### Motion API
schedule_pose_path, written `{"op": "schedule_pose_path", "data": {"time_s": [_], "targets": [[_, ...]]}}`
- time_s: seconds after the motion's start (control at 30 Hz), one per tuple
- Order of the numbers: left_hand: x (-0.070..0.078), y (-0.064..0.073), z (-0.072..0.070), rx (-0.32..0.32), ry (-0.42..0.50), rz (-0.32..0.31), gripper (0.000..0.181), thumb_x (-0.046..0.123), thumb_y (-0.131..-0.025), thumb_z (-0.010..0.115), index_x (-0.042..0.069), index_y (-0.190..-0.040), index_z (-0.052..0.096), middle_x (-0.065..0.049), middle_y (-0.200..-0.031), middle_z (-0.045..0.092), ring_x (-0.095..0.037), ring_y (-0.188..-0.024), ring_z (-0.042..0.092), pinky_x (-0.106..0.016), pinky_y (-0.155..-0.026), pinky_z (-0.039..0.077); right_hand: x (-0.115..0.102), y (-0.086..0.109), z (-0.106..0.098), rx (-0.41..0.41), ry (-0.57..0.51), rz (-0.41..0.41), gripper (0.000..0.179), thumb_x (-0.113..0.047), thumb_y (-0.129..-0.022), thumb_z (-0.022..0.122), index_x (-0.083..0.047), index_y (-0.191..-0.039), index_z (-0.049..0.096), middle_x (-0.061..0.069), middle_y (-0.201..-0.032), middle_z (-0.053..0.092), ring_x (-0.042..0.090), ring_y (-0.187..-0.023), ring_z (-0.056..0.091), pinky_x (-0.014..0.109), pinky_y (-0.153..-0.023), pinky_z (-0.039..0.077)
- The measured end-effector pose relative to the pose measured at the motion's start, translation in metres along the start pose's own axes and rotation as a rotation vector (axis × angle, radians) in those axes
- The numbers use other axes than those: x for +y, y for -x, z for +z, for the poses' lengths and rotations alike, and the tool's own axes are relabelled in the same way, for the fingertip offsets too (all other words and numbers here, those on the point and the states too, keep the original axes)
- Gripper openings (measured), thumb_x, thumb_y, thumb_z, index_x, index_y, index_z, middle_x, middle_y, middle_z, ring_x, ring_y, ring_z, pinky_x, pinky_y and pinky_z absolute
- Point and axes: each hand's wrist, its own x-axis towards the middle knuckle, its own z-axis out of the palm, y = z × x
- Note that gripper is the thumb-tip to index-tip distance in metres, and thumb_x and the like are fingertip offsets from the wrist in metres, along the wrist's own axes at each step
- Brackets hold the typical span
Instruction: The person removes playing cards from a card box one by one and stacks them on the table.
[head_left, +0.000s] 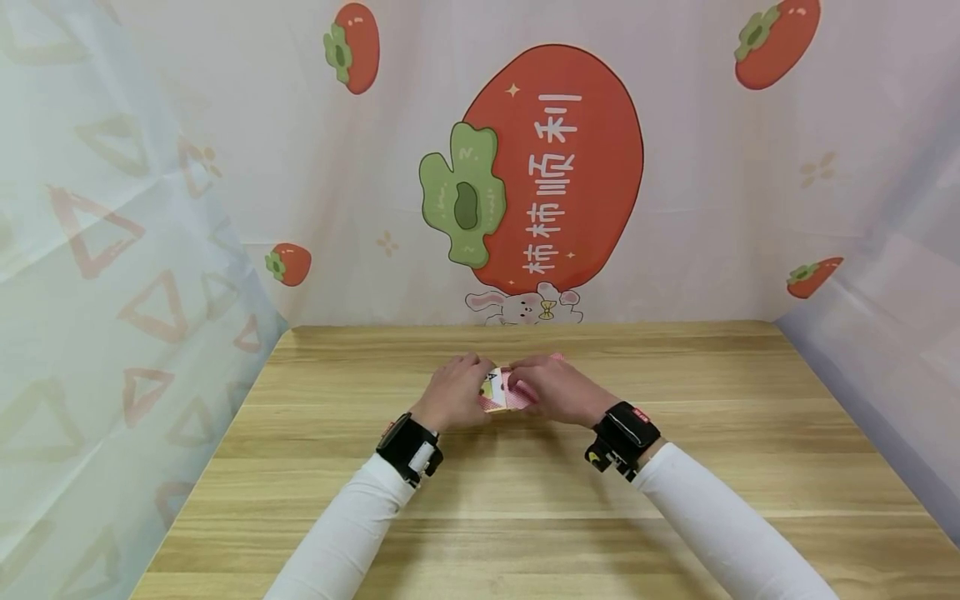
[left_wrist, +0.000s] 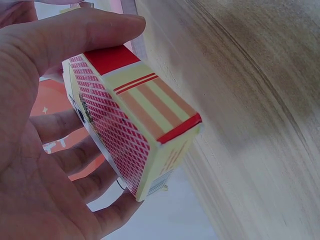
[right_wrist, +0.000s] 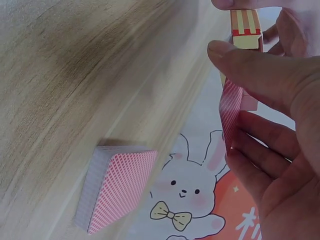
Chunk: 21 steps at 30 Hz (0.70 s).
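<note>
Mostly covered by fingers in the head view, the card box (left_wrist: 122,117) is over the tabletop (head_left: 525,525), gripped by the left hand (head_left: 456,393), its striped side plain only in the wrist views. The right hand (head_left: 564,390) pinches a red-patterned piece (right_wrist: 231,107) beside it, one card or several being hard to tell. Only the right wrist view clearly shows a card stack (right_wrist: 125,187) on the tabletop.

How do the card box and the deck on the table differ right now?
The box is in the left hand, while the deck rests on the table. The box's narrow sides are striped and printed; the deck's are plain and pale. Both carry a fine red-and-white pattern.
</note>
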Motion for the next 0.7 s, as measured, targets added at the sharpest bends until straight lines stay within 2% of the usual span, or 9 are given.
{"op": "schedule_pose_path", "data": {"time_s": [0.5, 0.7], "targets": [[-0.001, 0.000, -0.001, -0.020, 0.004, -0.030, 0.071, 0.033, -0.061, 0.079, 0.014, -0.124, 0.052, -0.003, -0.110, 0.051, -0.021, -0.097, 0.048, -0.042, -0.082, 0.040, 0.010, 0.013, -0.007, -0.015, 0.014, 0.030, 0.041, -0.020, -0.067, 0.079, -0.020, -0.107, 0.068, 0.003, -0.123, 0.054, 0.020, -0.114, 0.048, 0.033, -0.093, 0.038], [-0.003, 0.001, -0.003, -0.009, -0.003, -0.038, 0.072, 0.032, -0.060, 0.078, 0.013, -0.124, 0.053, -0.003, -0.110, 0.052, -0.021, -0.097, 0.049, -0.041, -0.082, 0.040, 0.016, 0.018, -0.013, -0.014, -0.041, 0.046, 0.042, -0.018, -0.067, 0.079, -0.017, -0.108, 0.068, 0.007, -0.124, 0.055, 0.022, -0.113, 0.050, 0.033, -0.091, 0.040]]}}
